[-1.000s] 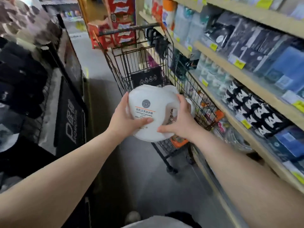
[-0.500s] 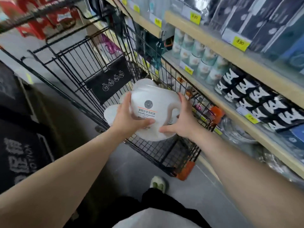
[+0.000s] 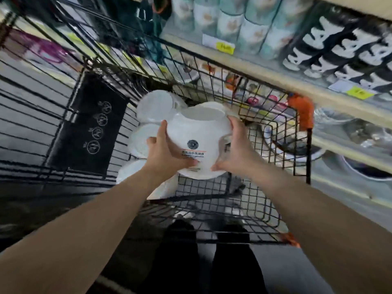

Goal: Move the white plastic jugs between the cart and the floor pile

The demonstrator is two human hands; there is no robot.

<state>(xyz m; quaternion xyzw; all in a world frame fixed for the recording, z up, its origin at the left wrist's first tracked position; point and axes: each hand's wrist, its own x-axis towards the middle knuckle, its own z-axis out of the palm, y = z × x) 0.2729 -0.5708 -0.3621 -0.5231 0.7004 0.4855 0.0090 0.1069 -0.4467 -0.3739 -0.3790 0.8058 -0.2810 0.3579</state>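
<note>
The jug (image 3: 197, 134) has come lower into the cart (image 3: 273, 128), gripped between left hand (image 3: 164, 154) and right hand (image 3: 237, 151) (other white jugs (image 3: 146, 141) lie left of them), almost set down.

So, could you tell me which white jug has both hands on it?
The labelled jug, gripped by left hand and right hand; the other jugs lie behind, untouched.

Both hands, left (image 3: 164, 153) and right (image 3: 237, 153), hold a white jug (image 3: 197, 132) inside the wire cart (image 3: 212, 200).

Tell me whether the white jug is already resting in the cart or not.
Not resting: the left hand and right hand grip the white jug by its sides, above the cart floor; other white jugs lie beside it.
</note>
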